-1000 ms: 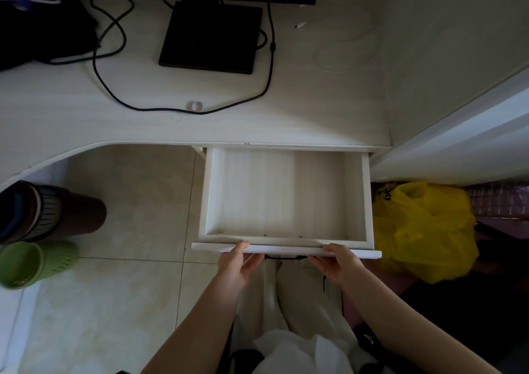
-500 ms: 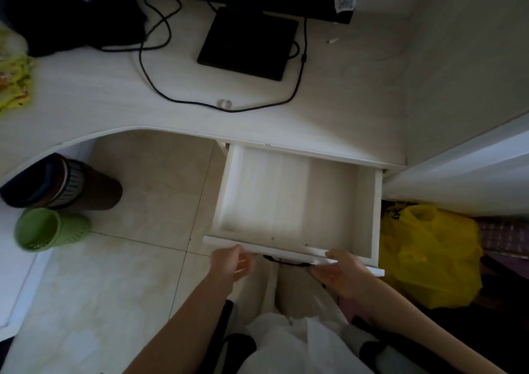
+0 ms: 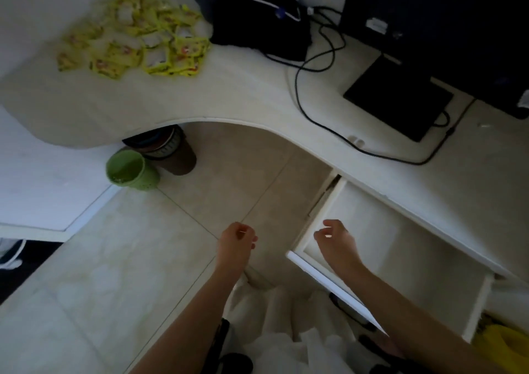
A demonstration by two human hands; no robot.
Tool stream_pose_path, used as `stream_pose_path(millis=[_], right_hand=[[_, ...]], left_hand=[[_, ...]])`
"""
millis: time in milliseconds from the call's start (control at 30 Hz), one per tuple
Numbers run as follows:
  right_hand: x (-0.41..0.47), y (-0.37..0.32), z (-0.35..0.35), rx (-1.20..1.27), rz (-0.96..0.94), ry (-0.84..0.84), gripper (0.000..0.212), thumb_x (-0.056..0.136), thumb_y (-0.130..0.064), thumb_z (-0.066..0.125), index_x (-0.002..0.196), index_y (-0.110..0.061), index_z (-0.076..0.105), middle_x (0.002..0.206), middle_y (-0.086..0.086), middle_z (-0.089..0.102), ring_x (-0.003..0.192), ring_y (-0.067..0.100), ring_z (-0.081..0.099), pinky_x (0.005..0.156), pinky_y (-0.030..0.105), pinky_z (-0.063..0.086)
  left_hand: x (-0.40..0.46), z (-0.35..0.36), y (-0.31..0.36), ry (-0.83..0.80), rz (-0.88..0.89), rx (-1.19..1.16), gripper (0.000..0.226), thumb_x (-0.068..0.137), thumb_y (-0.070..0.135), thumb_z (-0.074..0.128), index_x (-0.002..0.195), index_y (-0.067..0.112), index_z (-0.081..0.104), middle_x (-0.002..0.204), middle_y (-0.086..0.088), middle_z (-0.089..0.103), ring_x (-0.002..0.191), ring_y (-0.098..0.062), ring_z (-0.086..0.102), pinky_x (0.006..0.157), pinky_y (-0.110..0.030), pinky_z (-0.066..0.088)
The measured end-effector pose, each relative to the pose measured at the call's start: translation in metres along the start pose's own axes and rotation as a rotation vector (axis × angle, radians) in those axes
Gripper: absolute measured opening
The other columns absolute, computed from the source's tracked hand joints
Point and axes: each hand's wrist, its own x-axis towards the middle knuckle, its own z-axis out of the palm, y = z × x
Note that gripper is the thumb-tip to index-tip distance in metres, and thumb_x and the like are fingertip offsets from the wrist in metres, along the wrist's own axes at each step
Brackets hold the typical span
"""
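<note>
Now both hands (image 3: pixel 236 245) (image 3: pixel 335 245) off the drawer (image 3: pixel 400 259)

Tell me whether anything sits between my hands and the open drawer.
Nothing visible does. The right hand hovers above the drawer near its front edge, and the left hand hangs over the floor just beside it, neither holding anything.

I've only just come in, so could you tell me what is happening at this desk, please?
A person is at a white desk whose drawer stands pulled out, nothing visible inside. Neither hand holds anything: the left hand hangs over the floor tiles beside the drawer, the right hand over the drawer's front corner, fingers loosely curled. Yellow packets lie heaped at the desk's far end.
</note>
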Motion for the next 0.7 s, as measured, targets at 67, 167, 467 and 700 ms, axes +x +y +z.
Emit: stream_pose_path(millis=[67, 167, 467, 700], right_hand=[[0.004, -0.028, 0.026, -0.099, -0.074, -0.022, 0.033, 0.094, -0.017, 0.052, 0.126, -0.010, 0.048, 0.104, 0.002, 0.057, 0.078, 0.014, 0.058, 0.065, 0.024, 0.049], [0.008, -0.067, 0.070, -0.211, -0.119, -0.034, 0.032, 0.092, -0.018, 0.052, 0.122, -0.008, 0.050, 0.105, 0.010, 0.061, 0.088, 0.021, 0.058, 0.080, 0.040, 0.051], [0.028, -0.193, 0.181, -0.411, -0.305, -0.060, 0.031, 0.095, -0.018, 0.048, 0.122, -0.003, 0.051, 0.114, 0.016, 0.062, 0.106, 0.032, 0.060, 0.086, 0.034, 0.045], [0.062, -0.270, 0.224, -0.459, -0.405, -0.059, 0.032, 0.093, -0.017, 0.051, 0.122, -0.002, 0.053, 0.120, 0.017, 0.062, 0.111, 0.032, 0.058, 0.090, 0.033, 0.043]], left_hand=[[0.012, -0.032, -0.002, 0.049, 0.051, 0.077, 0.011, 0.095, 0.020, 0.051, 0.089, 0.020, 0.060, 0.084, 0.002, 0.069, 0.077, -0.017, 0.068, 0.069, -0.029, 0.055], [0.035, -0.084, -0.009, 0.112, 0.098, 0.161, 0.011, 0.094, 0.026, 0.051, 0.091, 0.022, 0.061, 0.084, 0.005, 0.068, 0.071, -0.016, 0.065, 0.065, -0.031, 0.054], [0.108, -0.208, -0.012, 0.176, 0.146, 0.312, 0.014, 0.094, 0.032, 0.051, 0.101, 0.024, 0.061, 0.088, 0.007, 0.064, 0.076, -0.008, 0.060, 0.067, -0.024, 0.049], [0.175, -0.266, 0.009, 0.217, 0.157, 0.320, 0.018, 0.091, 0.041, 0.054, 0.101, 0.026, 0.060, 0.086, 0.011, 0.063, 0.080, -0.008, 0.061, 0.072, -0.027, 0.052]])
